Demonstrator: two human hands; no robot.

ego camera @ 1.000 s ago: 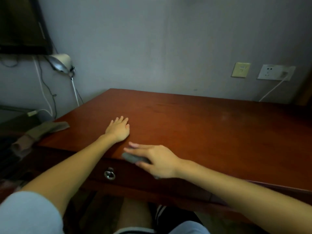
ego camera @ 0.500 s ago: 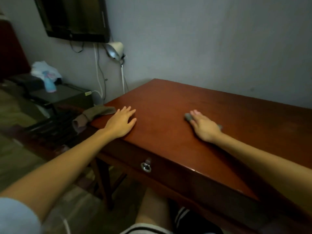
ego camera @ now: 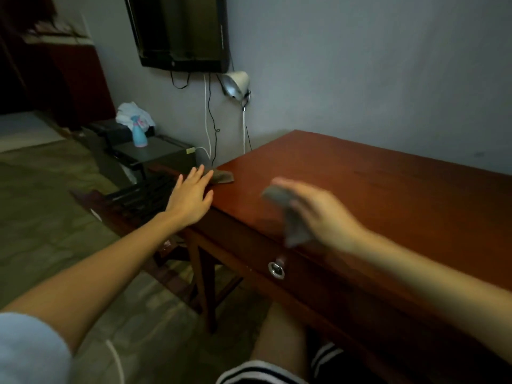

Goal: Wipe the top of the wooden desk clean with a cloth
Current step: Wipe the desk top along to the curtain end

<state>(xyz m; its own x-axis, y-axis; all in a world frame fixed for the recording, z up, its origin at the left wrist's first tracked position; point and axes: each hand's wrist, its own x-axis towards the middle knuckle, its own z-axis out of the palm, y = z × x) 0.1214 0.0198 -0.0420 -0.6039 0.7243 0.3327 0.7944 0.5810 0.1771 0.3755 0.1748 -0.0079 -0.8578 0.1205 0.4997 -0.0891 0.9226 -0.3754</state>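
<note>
The reddish-brown wooden desk point(ego camera: 374, 195) runs from the centre to the right edge. My right hand point(ego camera: 318, 214), blurred by motion, holds a small grey cloth point(ego camera: 288, 214) lifted above the desk's front-left part; a corner of the cloth hangs down. My left hand point(ego camera: 191, 195) lies flat with straight fingers at the desk's left corner. Its fingertips reach a second, brownish cloth point(ego camera: 221, 177) lying on that corner.
A drawer with a metal ring pull point(ego camera: 276, 270) is in the desk's front. A low dark stand point(ego camera: 155, 153) with a blue spray bottle point(ego camera: 138, 134) is to the left. A wall-mounted screen point(ego camera: 180, 31) and a lamp point(ego camera: 235, 83) hang above, with cables.
My right hand has lifted the grey cloth off the desk and swung it toward the front-left. My left hand slid left to the corner by the brownish cloth. The view turned left.
</note>
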